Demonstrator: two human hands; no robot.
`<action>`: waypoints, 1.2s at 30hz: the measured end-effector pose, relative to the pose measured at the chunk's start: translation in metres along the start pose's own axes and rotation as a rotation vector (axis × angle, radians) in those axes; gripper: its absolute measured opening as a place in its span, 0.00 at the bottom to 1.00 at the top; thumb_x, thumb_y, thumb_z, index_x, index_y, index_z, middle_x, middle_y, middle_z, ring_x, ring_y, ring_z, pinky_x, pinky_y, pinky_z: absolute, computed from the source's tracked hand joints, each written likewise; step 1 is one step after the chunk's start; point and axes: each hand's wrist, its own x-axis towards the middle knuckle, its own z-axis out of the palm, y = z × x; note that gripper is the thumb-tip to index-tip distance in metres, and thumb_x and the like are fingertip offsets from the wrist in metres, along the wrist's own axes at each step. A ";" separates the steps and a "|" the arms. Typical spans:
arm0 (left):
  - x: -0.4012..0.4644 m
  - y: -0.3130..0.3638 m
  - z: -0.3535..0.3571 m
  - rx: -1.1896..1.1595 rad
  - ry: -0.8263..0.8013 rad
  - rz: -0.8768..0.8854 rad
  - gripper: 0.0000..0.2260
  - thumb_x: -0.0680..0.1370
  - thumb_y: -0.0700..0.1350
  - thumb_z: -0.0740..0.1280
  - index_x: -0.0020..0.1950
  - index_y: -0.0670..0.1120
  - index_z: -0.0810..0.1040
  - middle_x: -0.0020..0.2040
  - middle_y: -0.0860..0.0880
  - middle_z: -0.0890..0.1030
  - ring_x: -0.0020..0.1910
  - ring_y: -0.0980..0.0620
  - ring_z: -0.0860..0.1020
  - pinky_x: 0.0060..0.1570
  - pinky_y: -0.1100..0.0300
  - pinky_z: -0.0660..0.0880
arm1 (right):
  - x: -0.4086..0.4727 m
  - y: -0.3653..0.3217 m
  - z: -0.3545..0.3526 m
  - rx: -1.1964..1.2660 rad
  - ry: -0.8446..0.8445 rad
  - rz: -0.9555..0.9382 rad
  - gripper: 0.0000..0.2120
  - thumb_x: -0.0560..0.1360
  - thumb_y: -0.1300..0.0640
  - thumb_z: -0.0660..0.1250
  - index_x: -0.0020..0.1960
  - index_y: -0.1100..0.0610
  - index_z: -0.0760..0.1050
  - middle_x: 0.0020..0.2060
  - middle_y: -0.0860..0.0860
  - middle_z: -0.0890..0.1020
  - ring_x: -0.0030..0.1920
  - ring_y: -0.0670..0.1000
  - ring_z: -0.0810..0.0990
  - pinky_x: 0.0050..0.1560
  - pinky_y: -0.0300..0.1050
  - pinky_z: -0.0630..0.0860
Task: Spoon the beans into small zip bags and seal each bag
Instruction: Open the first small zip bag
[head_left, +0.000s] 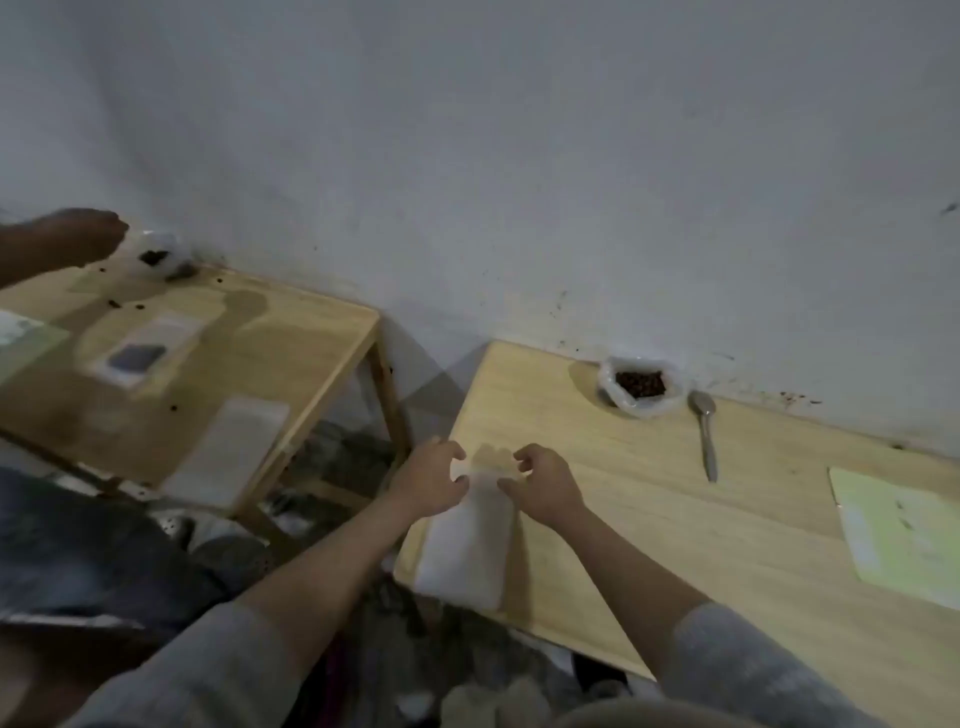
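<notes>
Both hands work at the top edge of a small zip bag that lies flat at the near left corner of the right-hand table. The left hand pinches the bag's mouth from the left, fingers curled on the thin plastic; the right hand pinches it from the right in the same way. So each grip is clenched on the bag's opening, apparently to pull the two sides apart.

The bag looks empty, so it should be very light, limp and somewhat slippery; it will sag shut unless held by the lip. The best hold is right at the zip strip, one side per hand, and later one hand must keep the mouth open while the other takes the spoon.

The beans sit in an open plastic bag at the far side of the table against the wall, well apart from the hands. The spoon lies just to their right, bowl far, handle pointing near. A pale green sheet lies at the right edge.

On the left-hand table another person's hand reaches over more bags, blurred.
</notes>
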 end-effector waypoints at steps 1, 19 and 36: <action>-0.004 -0.003 0.004 0.033 -0.041 -0.024 0.20 0.77 0.50 0.65 0.67 0.46 0.70 0.65 0.48 0.69 0.64 0.47 0.70 0.61 0.55 0.71 | 0.000 0.001 0.005 -0.022 -0.019 0.025 0.26 0.70 0.50 0.71 0.64 0.60 0.71 0.57 0.58 0.76 0.57 0.57 0.76 0.53 0.46 0.73; -0.024 -0.024 0.060 0.159 -0.044 -0.075 0.29 0.75 0.55 0.64 0.74 0.52 0.59 0.76 0.48 0.52 0.70 0.44 0.60 0.63 0.50 0.68 | -0.008 0.008 0.038 0.128 0.152 0.144 0.07 0.71 0.61 0.69 0.48 0.60 0.75 0.44 0.56 0.80 0.46 0.55 0.79 0.41 0.41 0.70; -0.035 0.008 0.019 -0.546 0.403 -0.026 0.12 0.74 0.34 0.67 0.53 0.48 0.76 0.53 0.51 0.70 0.42 0.56 0.77 0.53 0.58 0.77 | -0.005 0.005 -0.027 0.378 -0.041 -0.074 0.06 0.73 0.66 0.66 0.42 0.58 0.80 0.34 0.49 0.81 0.36 0.50 0.79 0.41 0.43 0.75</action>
